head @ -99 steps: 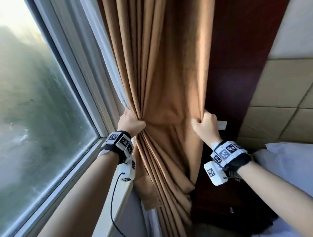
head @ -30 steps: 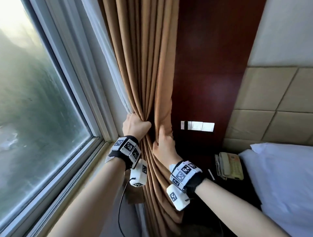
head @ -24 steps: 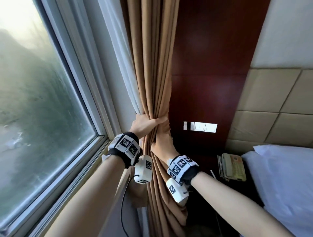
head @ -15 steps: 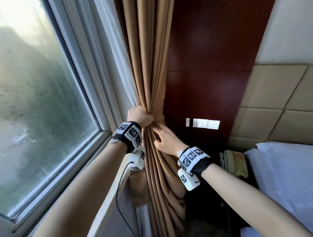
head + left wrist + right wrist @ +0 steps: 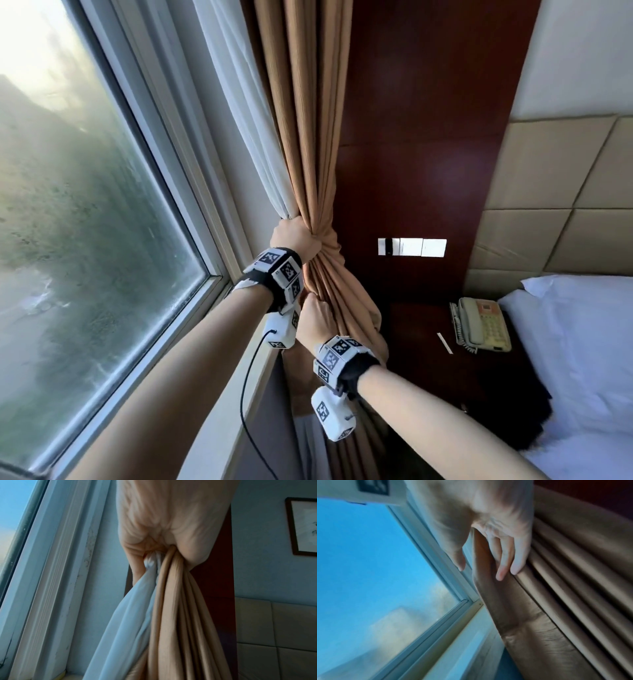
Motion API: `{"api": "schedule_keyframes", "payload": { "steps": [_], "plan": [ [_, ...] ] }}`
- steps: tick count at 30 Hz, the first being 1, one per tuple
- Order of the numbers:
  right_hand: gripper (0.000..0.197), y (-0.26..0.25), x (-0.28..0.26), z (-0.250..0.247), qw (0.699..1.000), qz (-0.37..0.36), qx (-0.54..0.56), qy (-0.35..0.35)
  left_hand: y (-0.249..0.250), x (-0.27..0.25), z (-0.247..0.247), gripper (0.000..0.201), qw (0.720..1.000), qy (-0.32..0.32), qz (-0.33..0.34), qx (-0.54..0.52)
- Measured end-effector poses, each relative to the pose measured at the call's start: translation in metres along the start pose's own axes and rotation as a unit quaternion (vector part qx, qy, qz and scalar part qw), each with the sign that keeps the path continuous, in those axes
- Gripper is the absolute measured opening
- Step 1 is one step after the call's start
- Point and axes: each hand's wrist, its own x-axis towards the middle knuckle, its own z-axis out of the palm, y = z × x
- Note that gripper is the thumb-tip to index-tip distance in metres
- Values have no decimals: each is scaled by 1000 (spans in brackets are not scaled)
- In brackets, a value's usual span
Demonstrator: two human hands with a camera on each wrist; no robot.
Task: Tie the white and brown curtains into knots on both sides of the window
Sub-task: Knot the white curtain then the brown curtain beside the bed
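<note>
The brown curtain (image 5: pixel 308 137) and the thin white curtain (image 5: pixel 246 137) hang at the right side of the window, gathered into one bundle. My left hand (image 5: pixel 296 240) grips that bundle at its narrowest point. The left wrist view shows white curtain (image 5: pixel 123 622) and brown curtain (image 5: pixel 180 615) squeezed together in its palm (image 5: pixel 154 545). My right hand (image 5: pixel 313 318) is just below the left wrist, against the hanging brown folds. In the right wrist view its fingers (image 5: pixel 505 555) lie nearly straight along a brown fold (image 5: pixel 539 615), thumb apart.
The window glass (image 5: pixel 85 240) and pale sill (image 5: pixel 222 428) are on the left. A dark wood panel (image 5: pixel 428 137) with a switch plate (image 5: pixel 412 247) stands behind the curtains. At right are a nightstand with a telephone (image 5: pixel 481 325), a white pillow (image 5: pixel 575 342) and a padded headboard (image 5: pixel 548 171).
My right hand swept the brown curtain's right edge leftward into the bundle, then slid down below my left hand. My left hand closed round both curtains and stayed at the same height.
</note>
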Motion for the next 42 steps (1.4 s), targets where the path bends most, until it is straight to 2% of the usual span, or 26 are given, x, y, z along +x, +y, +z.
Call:
{"api": "schedule_keyframes", "payload": {
  "steps": [2, 6, 8, 9, 11, 12, 15, 17, 19, 22, 25, 27, 30, 33, 35, 38, 42],
  "plan": [
    [38, 0, 8, 8, 999, 18, -4, 26, -4, 2, 0, 37, 1000, 5, 0, 0],
    [68, 12, 10, 20, 996, 16, -27, 81, -8, 4, 0, 37, 1000, 5, 2, -6],
    [73, 20, 9, 22, 995, 4, -18, 97, -10, 4, 0, 37, 1000, 1, 9, -8],
    [68, 22, 7, 21, 995, -2, -3, 105, -10, 4, 0, 37, 1000, 2, 12, -8],
    [39, 24, 5, 18, 992, -8, 54, 116, -12, 6, 0, 37, 1000, 5, 17, -7],
    [31, 22, 0, 11, 989, -13, 96, 112, -13, 7, 0, 37, 1000, 3, 20, -6],
    [34, 14, -11, -17, 980, 10, 187, 71, -17, 10, -2, 38, 1000, -2, 26, -8],
    [25, 16, -13, -36, 977, 7, 203, 72, -21, 13, -3, 38, 999, -4, 31, -7],
    [23, 16, -19, -54, 981, -27, 179, 72, -24, 15, -3, 40, 999, -5, 41, -7],
    [35, 6, -34, -84, 988, -119, 82, 56, -23, 15, -3, 44, 998, -16, 60, -12],
    [33, 4, -37, -120, 983, -174, -6, 62, -20, 14, -4, 48, 998, -18, 61, -28],
    [31, 16, -27, -140, 988, -151, -8, 39, -20, 15, -4, 49, 998, -18, 58, -32],
    [17, 28, -11, -165, 992, -126, -12, -6, -20, 15, -4, 46, 998, -14, 60, -32],
    [13, 42, 20, -184, 990, -123, -74, -4, -23, 17, -3, 36, 997, 2, 73, -27],
    [14, 50, 40, -199, 982, -118, -146, 24, -26, 18, -3, 31, 997, 7, 77, -13],
    [9, 57, 71, -220, 971, -124, -194, 65, -31, 21, -2, 26, 997, 16, 77, 9],
    [9, 59, 131, -218, 913, -187, -351, 92, -28, 26, 4, 21, 997, 19, 77, 18]
  ]
}}
